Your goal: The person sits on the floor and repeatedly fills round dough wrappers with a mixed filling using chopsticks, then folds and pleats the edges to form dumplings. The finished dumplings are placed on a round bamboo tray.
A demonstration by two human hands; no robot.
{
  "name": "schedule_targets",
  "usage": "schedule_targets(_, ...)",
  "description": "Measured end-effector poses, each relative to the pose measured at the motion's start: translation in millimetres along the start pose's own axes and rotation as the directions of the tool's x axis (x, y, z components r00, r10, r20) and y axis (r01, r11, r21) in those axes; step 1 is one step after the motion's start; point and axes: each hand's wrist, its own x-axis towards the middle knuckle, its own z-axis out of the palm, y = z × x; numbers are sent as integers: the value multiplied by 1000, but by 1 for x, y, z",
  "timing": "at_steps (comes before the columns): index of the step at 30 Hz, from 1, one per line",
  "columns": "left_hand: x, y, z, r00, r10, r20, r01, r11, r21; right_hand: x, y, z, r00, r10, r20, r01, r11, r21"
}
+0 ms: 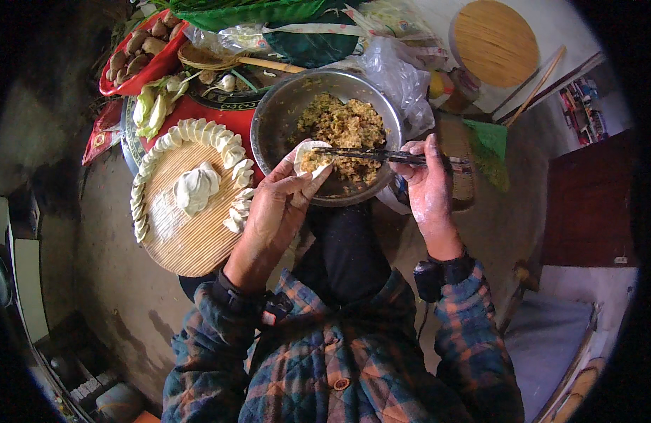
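Note:
My left hand [283,193] holds a round dough wrapper [306,158] with some filling on it, over the near left rim of a metal bowl [272,121]. In my right hand [425,182] is a pair of dark chopsticks [378,154], their tips at the filling in the wrapper. The bowl contains a mound of minced filling [352,124]. To the left, folded dumplings [169,138] line the edge of a round, ribbed board [193,254]. A small pile of dough wrappers [197,187] lies at its middle, beside white flour [167,214].
Behind the board are leafy vegetables [155,106], a red basin [169,61] of potato-like tubers, a wicker strainer [212,57] and a garlic bulb [227,83]. Clear plastic bags [397,79] lie right of the bowl. A round wooden board [495,42] is at the upper right.

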Motion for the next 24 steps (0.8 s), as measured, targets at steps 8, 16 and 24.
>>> schedule_targets(8,-3,3,-11,999,30,-44,-31,999,-11,2,-8,-1,992,-120,46,123,988,-90)
schedule_targets(16,-5,4,-20,999,26,47,-23,998,-62,21,-25,-3,606,-120,786,787,235,-571)
schedule_targets(24,-16,5,-10,997,-78,-3,77,988,-132,13,-35,-15,559,95,824,828,-102,-551)
